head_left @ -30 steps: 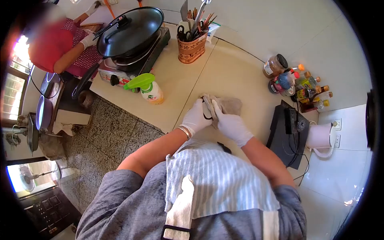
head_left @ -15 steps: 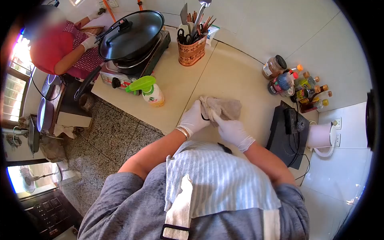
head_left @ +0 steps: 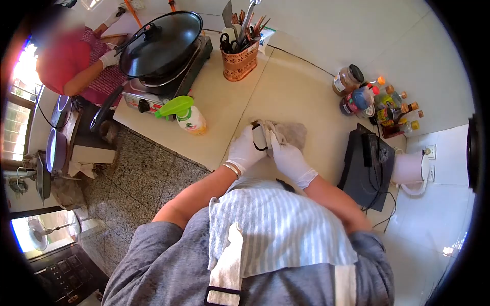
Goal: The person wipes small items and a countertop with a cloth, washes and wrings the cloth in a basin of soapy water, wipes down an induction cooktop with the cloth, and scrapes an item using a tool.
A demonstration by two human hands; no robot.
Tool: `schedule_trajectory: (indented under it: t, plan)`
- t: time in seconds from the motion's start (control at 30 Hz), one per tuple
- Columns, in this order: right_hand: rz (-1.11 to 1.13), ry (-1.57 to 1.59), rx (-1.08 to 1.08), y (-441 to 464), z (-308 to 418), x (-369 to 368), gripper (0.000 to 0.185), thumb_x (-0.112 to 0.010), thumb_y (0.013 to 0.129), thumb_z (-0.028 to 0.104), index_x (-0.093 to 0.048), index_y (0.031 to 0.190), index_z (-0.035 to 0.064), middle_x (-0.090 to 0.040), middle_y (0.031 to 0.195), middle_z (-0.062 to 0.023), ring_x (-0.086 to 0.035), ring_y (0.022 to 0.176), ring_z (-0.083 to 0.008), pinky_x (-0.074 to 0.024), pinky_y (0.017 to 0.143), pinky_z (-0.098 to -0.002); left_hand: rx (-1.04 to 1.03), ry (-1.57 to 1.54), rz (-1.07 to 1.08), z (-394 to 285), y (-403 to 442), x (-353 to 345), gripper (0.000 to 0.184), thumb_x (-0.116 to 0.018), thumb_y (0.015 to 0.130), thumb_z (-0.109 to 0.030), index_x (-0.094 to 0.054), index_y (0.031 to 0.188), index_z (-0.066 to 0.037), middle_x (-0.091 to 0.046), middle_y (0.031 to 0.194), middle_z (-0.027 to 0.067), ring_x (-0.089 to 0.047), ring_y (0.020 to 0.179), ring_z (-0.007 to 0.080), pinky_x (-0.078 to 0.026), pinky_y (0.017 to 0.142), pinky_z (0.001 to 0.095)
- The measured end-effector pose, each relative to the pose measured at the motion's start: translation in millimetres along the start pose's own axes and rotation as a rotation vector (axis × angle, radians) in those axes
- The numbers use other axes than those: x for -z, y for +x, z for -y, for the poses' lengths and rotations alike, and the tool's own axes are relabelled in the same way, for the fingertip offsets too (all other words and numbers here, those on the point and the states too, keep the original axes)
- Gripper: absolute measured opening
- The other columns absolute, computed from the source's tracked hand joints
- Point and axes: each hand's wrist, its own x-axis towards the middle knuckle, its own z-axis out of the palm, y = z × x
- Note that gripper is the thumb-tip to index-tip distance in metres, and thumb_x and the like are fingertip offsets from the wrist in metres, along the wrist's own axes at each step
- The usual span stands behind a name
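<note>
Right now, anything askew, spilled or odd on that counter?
One untidy spot: bunched black cables lie across the flat black rectangular slab, a loop trailing past its edge, possibly a snag risk. No spill or damage shows around the crumpled grey cloth in the white-gloved right hand.

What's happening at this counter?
A person in white gloves is at a pale counter. The left hand holds a small dark-rimmed object, too unclear to identify, while the right hand holds a grey cloth against it. A spray bottle stands nearby. Further off, a covered dark pan sits on a stove, with a co-worker's gloved hand close by.
</note>
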Motion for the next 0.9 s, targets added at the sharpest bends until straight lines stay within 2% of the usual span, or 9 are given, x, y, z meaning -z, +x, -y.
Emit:
schedule_trajectory:
  t: [0.1, 0.23, 0.3, 0.43, 0.53, 0.6, 0.7, 0.87, 0.9]
  plan:
    - [-0.002, 0.035, -0.03, -9.8, -4.9, 5.4, 0.048, -0.054, 0.087, 0.009, -0.05, 0.132, -0.0048, -0.067, 0.075, -0.0181, -0.065, 0.068, -0.0348, -0.0538, 0.065, -0.0442, -0.13, -0.003, -0.075, 13.3, 4.3, -8.5, 0.069, -0.077, 0.073, -0.04, -0.048, 0.125, -0.005, -0.064, 0.117, 0.0237, -0.063, 0.107, 0.0405, -0.048, 0.092, 0.0482]
    - [-0.092, 0.125, -0.117, -9.3, -10.0, 22.3, 0.035, -0.054, 0.092, 0.013, -0.057, 0.124, -0.0004, -0.068, 0.083, -0.0181, -0.066, 0.075, -0.0377, -0.0537, 0.067, -0.0453, -0.102, 0.038, -0.06, 16.8, 7.3, -11.5, 0.068, -0.076, 0.073, -0.037, -0.048, 0.126, -0.005, -0.064, 0.117, 0.0236, -0.063, 0.105, 0.0412, -0.048, 0.091, 0.0492]
    - [-0.169, 0.341, -0.413, -8.4, -15.6, 35.7, 0.027, -0.056, 0.095, 0.018, -0.063, 0.117, 0.0035, -0.069, 0.093, -0.0202, -0.067, 0.085, -0.038, -0.0538, 0.071, -0.0442, -0.145, 0.036, -0.099, 17.5, 7.1, -11.2, 0.064, -0.075, 0.073, -0.033, -0.049, 0.124, -0.004, -0.064, 0.117, 0.024, -0.063, 0.104, 0.0416, -0.048, 0.092, 0.0486]
    - [-0.647, 0.497, -0.593, -10.1, -70.5, 66.5, 0.018, -0.063, 0.091, 0.009, -0.067, 0.107, 0.0026, -0.068, 0.094, -0.0175, -0.067, 0.087, -0.0341, -0.0528, 0.081, -0.04, -0.072, 0.008, -0.022, 11.3, 2.3, -3.0, 0.061, -0.073, 0.074, -0.031, -0.05, 0.123, -0.003, -0.064, 0.116, 0.0246, -0.063, 0.103, 0.042, -0.049, 0.091, 0.0482]
    - [-0.57, 0.195, -0.438, -24.6, -107.6, 79.3, 0.019, -0.066, 0.086, 0.002, -0.067, 0.105, 0.0016, -0.068, 0.1, -0.0138, -0.066, 0.094, -0.0295, -0.0509, 0.087, -0.0368, -0.085, -0.064, -0.043, 10.8, 2.5, -2.7, 0.061, -0.073, 0.075, -0.033, -0.05, 0.122, -0.003, -0.063, 0.116, 0.0258, -0.063, 0.102, 0.0428, -0.05, 0.09, 0.0479]
    - [-0.561, 0.225, -0.457, -30.2, -102.7, 79.9, 0.022, -0.068, 0.084, 0.002, -0.067, 0.105, 0.0023, -0.067, 0.108, -0.0133, -0.064, 0.102, -0.0271, -0.0498, 0.09, -0.0339, -0.1, -0.06, -0.052, 10.5, 1.1, -2.4, 0.062, -0.074, 0.076, -0.035, -0.05, 0.123, -0.002, -0.062, 0.118, 0.0268, -0.063, 0.103, 0.0427, -0.051, 0.089, 0.048]
    - [-0.374, 0.587, -0.503, -23.3, -66.5, 76.2, 0.017, -0.066, 0.085, 0.002, -0.069, 0.102, 0.0037, -0.069, 0.105, -0.0118, -0.066, 0.101, -0.0249, -0.0507, 0.088, -0.0332, -0.079, -0.041, -0.046, 13.4, 5.0, -9.3, 0.063, -0.074, 0.076, -0.037, -0.049, 0.123, -0.002, -0.062, 0.118, 0.0263, -0.063, 0.104, 0.0421, -0.051, 0.089, 0.0479]
    - [-0.318, 0.701, -0.395, 7.2, -6.6, 45.6, 0.012, -0.067, 0.086, 0.007, -0.071, 0.098, 0.005, -0.07, 0.094, -0.0105, -0.067, 0.09, -0.0223, -0.0522, 0.081, -0.0323, -0.041, -0.002, -0.022, 8.8, 7.5, -11.8, 0.069, -0.076, 0.074, -0.04, -0.048, 0.126, -0.003, -0.062, 0.117, 0.0255, -0.062, 0.107, 0.0422, -0.051, 0.089, 0.0476]
    - [-0.247, 0.782, -0.523, 11.3, -2.0, 36.2, 0.011, -0.068, 0.086, 0.008, -0.069, 0.096, 0.0044, -0.069, 0.09, -0.0101, -0.066, 0.084, -0.0204, -0.0519, 0.077, -0.0318, -0.04, -0.006, -0.025, 9.6, 7.9, -13.4, 0.072, -0.078, 0.074, -0.041, -0.047, 0.127, -0.003, -0.061, 0.117, 0.0253, -0.061, 0.108, 0.0423, -0.051, 0.09, 0.0474]
